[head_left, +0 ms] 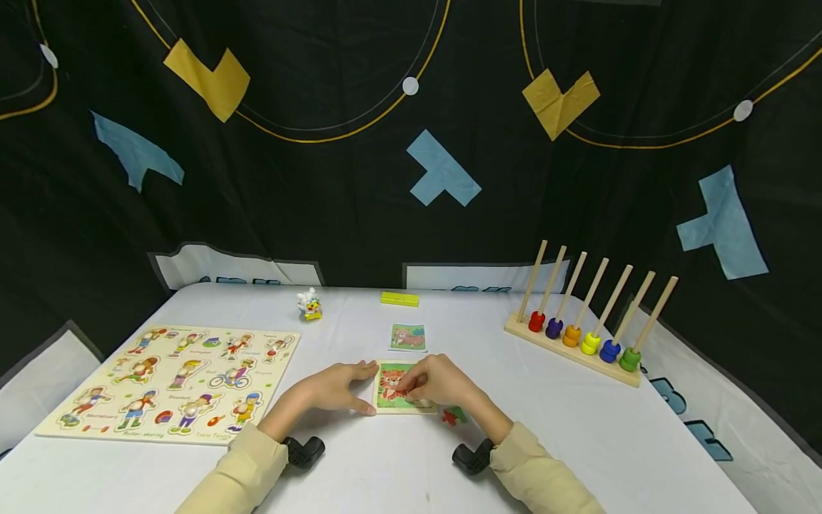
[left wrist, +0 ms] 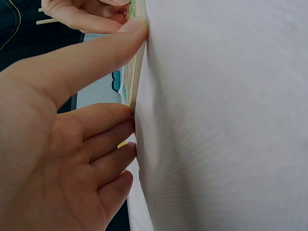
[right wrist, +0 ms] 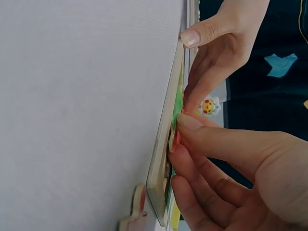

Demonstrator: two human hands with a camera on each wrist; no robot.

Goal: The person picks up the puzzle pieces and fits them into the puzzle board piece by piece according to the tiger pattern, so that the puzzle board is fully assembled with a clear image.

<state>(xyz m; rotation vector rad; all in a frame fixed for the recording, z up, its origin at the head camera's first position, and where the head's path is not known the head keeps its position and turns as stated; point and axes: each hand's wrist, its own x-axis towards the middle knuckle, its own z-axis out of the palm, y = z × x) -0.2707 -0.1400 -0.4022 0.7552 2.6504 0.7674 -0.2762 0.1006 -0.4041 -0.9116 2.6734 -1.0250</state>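
Note:
A small wooden puzzle board with a red-and-green animal picture lies flat in front of the person. At its left edge rests the left hand; in the left wrist view the thumb and fingertips touch the side with fingers nearly straight. Over the board's right half, the right hand pinches a green-and-red puzzle piece between thumb and fingers. The piece seems tilted against the board, partly hidden by the fingers. Another red-and-green puzzle piece lies on the table just right of the board.
Behind the board lie a picture card and a yellow block, with a small figurine further left. A large sports peg puzzle covers the left side. At right stands a wooden rack with pegs and coloured rings.

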